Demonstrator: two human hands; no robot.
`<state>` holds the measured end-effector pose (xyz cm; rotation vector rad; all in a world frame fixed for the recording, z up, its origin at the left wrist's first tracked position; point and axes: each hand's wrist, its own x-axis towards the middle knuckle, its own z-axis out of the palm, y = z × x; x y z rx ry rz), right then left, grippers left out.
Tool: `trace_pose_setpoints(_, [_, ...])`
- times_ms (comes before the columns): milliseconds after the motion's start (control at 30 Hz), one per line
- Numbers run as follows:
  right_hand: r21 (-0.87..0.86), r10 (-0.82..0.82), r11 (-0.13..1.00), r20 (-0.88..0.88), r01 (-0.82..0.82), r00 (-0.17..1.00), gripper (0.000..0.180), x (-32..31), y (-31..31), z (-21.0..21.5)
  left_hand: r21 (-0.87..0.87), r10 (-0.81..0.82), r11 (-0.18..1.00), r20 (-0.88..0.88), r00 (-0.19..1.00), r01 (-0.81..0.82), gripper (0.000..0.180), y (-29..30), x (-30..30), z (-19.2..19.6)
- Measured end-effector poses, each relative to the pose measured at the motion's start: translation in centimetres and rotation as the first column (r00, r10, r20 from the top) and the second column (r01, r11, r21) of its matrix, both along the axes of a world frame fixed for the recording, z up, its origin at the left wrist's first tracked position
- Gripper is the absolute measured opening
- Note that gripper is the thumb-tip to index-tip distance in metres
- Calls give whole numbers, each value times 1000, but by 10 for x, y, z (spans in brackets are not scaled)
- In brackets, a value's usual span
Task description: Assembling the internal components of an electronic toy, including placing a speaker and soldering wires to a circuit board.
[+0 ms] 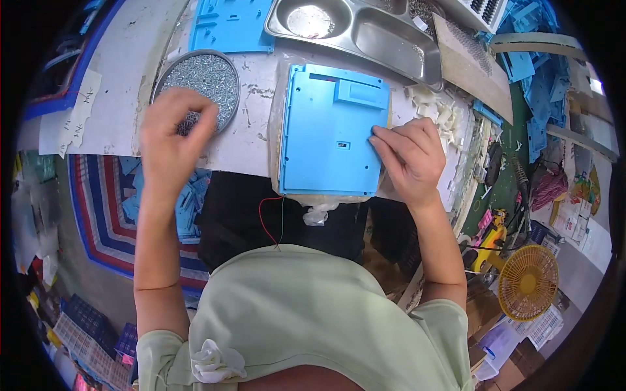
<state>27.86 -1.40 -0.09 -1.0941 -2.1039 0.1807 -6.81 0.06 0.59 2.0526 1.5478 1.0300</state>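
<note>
My left hand (175, 127) is over a round metal bowl (237, 98) full of small silver screws (207, 77). Its fingers are curled and the thumb comes close to the forefinger. Motion blurs it a little, and whatever is in the fingertips is hidden. At the right edge of a flat light-blue plastic panel (313, 146), my right hand (414, 156) has thumb and forefinger pinched together; anything between them is too small to make out. The panel lies on a plastic-wrapped pad (276, 130) and has a raised rectangular part and a small slot.
A steel compartment tray (398, 42) lies beyond the panel, beside another blue panel (231, 26). White plastic pieces (440, 114) are heaped to the right. A red and a green wire (262, 218) hang at the table's front edge. A yellow fan (528, 282) stands at lower right.
</note>
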Motion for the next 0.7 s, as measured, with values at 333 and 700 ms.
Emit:
trace_pose_setpoints(333, [-403,-131,915,-233,27,964,17,3,-1,-3,116,-453,889,88,887,443,19,-12,104,12])
trace_pose_setpoints(700, [-386,-213,921,-368,60,905,20,38,-14,5,158,-565,764,-307,766,626,27,-13,134,-1])
